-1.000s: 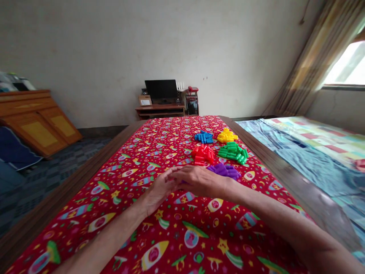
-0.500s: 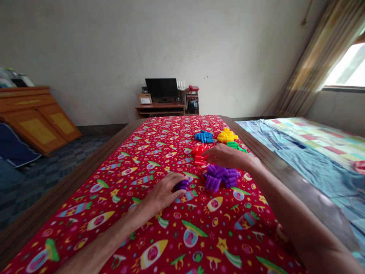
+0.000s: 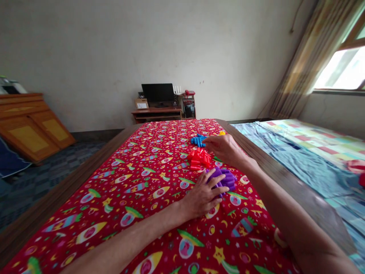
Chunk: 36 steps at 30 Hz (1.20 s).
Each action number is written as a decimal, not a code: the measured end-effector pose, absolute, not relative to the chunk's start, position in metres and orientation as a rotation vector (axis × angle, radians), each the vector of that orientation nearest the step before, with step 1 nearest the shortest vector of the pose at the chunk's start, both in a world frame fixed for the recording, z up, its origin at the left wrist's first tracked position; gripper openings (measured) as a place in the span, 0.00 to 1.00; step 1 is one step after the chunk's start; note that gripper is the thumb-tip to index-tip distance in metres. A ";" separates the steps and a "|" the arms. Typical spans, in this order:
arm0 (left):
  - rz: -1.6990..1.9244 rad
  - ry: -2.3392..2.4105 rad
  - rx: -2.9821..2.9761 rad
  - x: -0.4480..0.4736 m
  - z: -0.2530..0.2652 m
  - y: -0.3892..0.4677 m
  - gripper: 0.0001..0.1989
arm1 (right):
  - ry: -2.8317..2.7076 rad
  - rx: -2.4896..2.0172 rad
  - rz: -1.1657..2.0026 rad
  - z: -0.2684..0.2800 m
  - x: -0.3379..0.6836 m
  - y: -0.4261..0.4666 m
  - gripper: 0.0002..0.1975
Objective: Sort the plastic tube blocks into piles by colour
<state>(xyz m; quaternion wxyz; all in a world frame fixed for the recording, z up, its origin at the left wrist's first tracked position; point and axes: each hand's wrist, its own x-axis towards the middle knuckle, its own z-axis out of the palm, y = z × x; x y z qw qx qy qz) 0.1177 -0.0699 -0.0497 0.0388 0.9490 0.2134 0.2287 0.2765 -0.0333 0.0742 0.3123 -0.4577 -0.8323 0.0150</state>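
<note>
My left hand (image 3: 203,193) lies over the near side of a pile of purple plastic pieces (image 3: 226,180), its fingers spread across them. Further out, my right hand (image 3: 225,149) reaches to the right edge of the blue pieces (image 3: 197,140). Its fingers are drawn together there, and whether a piece is between the fingertips is hidden. A heap of red pieces (image 3: 199,158) lies between the blue and purple ones. Behind the right hand, only a bit of the yellow pieces (image 3: 222,133) shows, and the green pieces are mostly covered.
A red patterned cloth (image 3: 142,190) covers the long table, whose dark wooden edge (image 3: 273,167) shows on the right. Beyond that edge is a bed (image 3: 285,148). A monitor (image 3: 157,94) stands on a desk by the far wall, and a wooden cabinet (image 3: 34,127) is at the left.
My left hand has moved right with the purple pieces it held, onto the purple pile, and its fingers have spread. My right hand has gone from the red pieces further out to the blue ones.
</note>
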 end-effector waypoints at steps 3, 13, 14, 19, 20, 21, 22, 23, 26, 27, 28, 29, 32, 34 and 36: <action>0.652 0.698 2.960 0.130 -0.057 -0.056 0.19 | -2.157 -1.233 0.023 0.074 0.278 -0.030 0.14; 0.802 0.723 2.825 0.083 -0.046 -0.056 0.22 | -2.115 -1.188 0.070 0.068 0.283 -0.023 0.16; 0.832 0.729 2.808 0.072 -0.048 -0.058 0.22 | -2.131 -1.192 0.076 0.065 0.285 -0.022 0.19; 0.802 0.886 2.687 0.042 -0.056 -0.072 0.24 | -2.213 -1.283 0.091 0.039 0.318 -0.028 0.26; 0.749 0.903 2.669 0.044 -0.056 -0.074 0.24 | -2.225 -1.313 0.095 0.031 0.327 -0.032 0.26; 0.698 0.906 2.658 0.047 -0.055 -0.077 0.26 | -2.239 -1.338 0.100 0.023 0.335 -0.036 0.26; 0.657 0.902 2.652 0.052 -0.055 -0.078 0.27 | -2.255 -1.351 0.105 0.015 0.343 -0.041 0.25; 0.627 0.896 2.647 0.058 -0.054 -0.079 0.28 | -2.272 -1.349 0.110 0.007 0.349 -0.045 0.24; 0.599 0.878 2.631 0.078 -0.054 -0.078 0.35 | -2.307 -1.295 0.115 -0.011 0.355 -0.056 0.22; 0.613 0.881 2.623 0.085 -0.055 -0.076 0.37 | -2.313 -1.278 0.110 -0.015 0.354 -0.059 0.22; 0.630 0.887 2.614 0.091 -0.056 -0.075 0.38 | -2.325 -1.261 0.104 -0.018 0.350 -0.062 0.22; 0.645 0.894 2.604 0.096 -0.058 -0.073 0.40 | -2.338 -1.242 0.096 -0.020 0.346 -0.064 0.23; 0.671 0.905 2.578 0.105 -0.061 -0.069 0.42 | -2.358 -1.210 0.101 -0.021 0.335 -0.069 0.22; 0.677 0.900 2.562 0.108 -0.062 -0.068 0.43 | -2.319 -1.238 0.112 -0.020 0.330 -0.071 0.22; 0.700 0.901 2.542 0.109 -0.064 -0.067 0.44 | -2.223 -1.285 0.082 -0.021 0.329 -0.071 0.21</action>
